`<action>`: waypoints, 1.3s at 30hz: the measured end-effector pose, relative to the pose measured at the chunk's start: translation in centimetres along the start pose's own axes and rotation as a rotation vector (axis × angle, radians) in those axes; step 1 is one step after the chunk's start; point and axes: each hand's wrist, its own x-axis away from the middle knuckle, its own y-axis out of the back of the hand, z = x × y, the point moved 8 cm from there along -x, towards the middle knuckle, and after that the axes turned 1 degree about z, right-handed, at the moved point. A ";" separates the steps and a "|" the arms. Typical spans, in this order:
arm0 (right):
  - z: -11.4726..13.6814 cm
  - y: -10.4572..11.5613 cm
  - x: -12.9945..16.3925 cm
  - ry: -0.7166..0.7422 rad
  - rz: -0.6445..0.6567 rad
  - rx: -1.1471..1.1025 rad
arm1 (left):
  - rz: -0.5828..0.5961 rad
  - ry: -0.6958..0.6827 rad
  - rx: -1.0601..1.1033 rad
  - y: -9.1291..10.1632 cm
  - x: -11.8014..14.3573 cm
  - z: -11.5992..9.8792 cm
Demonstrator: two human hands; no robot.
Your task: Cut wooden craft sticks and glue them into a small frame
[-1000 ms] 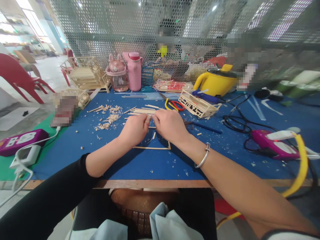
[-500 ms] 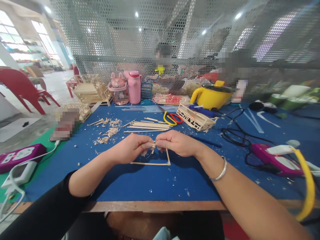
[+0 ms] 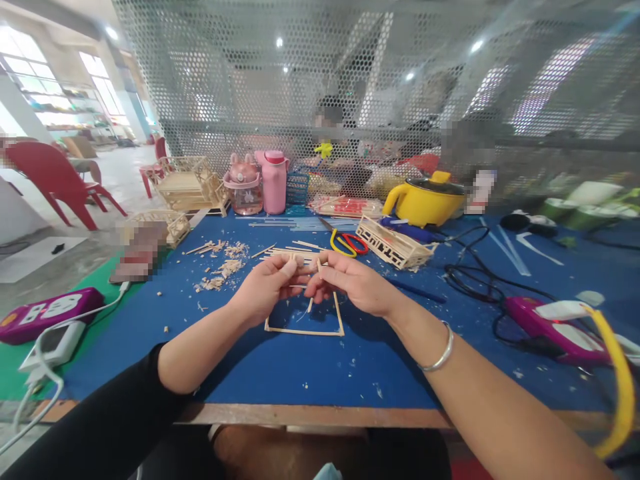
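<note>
My left hand [image 3: 265, 287] and my right hand [image 3: 353, 280] meet fingertip to fingertip over the blue mat [image 3: 240, 367]. A short wooden stick [image 3: 319, 265] is pinched between my right thumb and fingers. My left thumb and fingers are closed together, with what looks like another small stick piece at their tips, mostly hidden. Below them lies a thin wooden stick frame [image 3: 305, 332]; its far side is hidden by my hands. A short stick piece [image 3: 311, 305] shows inside it, under my fingers.
Behind my hands are loose wooden sticks [image 3: 275, 252], with wood scraps [image 3: 220, 272] to their left. Scissors [image 3: 345, 243], a small wooden lattice piece [image 3: 395, 243] and a yellow pot [image 3: 425, 200] stand further back. Black cables [image 3: 470, 277] and a purple power strip [image 3: 545, 327] lie right.
My hands have risen slightly off the frame and turned, so the fingertips point up more. More of the frame's near side and left corner shows. The view has shifted a little.
</note>
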 end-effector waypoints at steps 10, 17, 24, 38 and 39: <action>-0.7 0.9 -0.7 0.084 -0.370 0.165 | -0.092 0.172 0.150 -0.1 0.6 1.1; -1.2 0.6 -0.7 0.042 -0.436 0.180 | -0.094 0.109 0.047 0.5 0.2 1.1; -2.4 0.6 -0.4 -0.164 -0.297 0.046 | 0.058 0.029 -0.156 -0.1 0.5 0.1; 1.8 2.0 0.4 0.190 -0.236 0.687 | -0.016 0.147 0.068 0.4 0.1 1.3; 1.9 1.7 0.5 0.190 -0.183 0.850 | -0.035 0.149 0.062 0.6 0.1 1.3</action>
